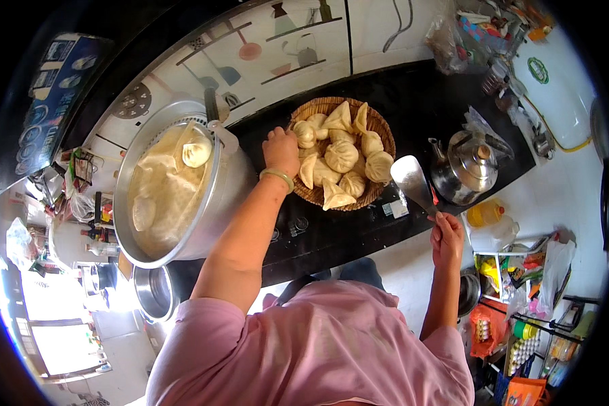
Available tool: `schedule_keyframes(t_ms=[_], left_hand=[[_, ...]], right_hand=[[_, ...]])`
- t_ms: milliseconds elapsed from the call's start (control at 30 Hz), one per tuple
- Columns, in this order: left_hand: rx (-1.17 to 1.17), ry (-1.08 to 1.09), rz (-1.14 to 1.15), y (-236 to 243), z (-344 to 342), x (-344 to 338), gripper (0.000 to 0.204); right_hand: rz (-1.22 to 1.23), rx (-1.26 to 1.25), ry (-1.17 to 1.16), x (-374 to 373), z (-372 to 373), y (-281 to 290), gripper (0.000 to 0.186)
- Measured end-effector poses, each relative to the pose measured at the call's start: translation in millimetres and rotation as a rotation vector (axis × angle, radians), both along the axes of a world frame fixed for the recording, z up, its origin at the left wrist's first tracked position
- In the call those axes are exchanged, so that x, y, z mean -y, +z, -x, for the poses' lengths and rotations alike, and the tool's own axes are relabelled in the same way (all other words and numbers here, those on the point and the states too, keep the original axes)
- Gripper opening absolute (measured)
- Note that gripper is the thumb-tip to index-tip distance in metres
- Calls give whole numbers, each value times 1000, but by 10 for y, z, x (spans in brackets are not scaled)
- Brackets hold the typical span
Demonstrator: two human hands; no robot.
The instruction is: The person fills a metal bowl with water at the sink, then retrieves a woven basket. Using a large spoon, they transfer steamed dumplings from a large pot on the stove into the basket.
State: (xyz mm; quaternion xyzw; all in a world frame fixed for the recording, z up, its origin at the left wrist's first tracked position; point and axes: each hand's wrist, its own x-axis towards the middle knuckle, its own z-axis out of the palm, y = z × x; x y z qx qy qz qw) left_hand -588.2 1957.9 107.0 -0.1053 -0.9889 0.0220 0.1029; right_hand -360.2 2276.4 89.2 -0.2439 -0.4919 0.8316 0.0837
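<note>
My left hand (281, 150), a bangle at its wrist, is at the left edge of a round wicker basket (389, 143). Its fingers are curled beside a pale bun (304, 134); what they hold, if anything, is hidden. Pleated and folded steamed buns (342, 156) fill the basket. My right hand (446, 238) grips the handle of a metal spatula (411, 177), whose broad blade points toward the basket's right side. On the left stands a large metal steamer pot (233, 186), lined with a wet cloth (157, 203). One bun (196, 153) lies on that cloth.
A metal kettle (463, 169) stands right of the basket on the black counter (386, 91). Beyond the counter's right end are a yellow-filled bottle (484, 212) and a crowded shelf (521, 298). A metal basin (154, 292) is below the pot. Plastic bags (453, 47) lie at the back right.
</note>
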Motion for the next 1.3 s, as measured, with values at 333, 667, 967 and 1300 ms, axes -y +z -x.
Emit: schedule_keyframes(t_ms=[333,667,967,1300], left_hand=[[39,-403,-240,1375,-1147,-91,17],[17,-294,-295,1952,-537,1711,30],[211,-304,-232,1546,-47,2016,45],[638,96,-1144,1901,-61,2261,35]], right_hand=[[6,-60,-70,150,33,-24,14],[15,-109,-5,454,61,88,13],[-20,-103,-11,525,-145,93,15],[-13,-91,-28,523,-284,52,13]])
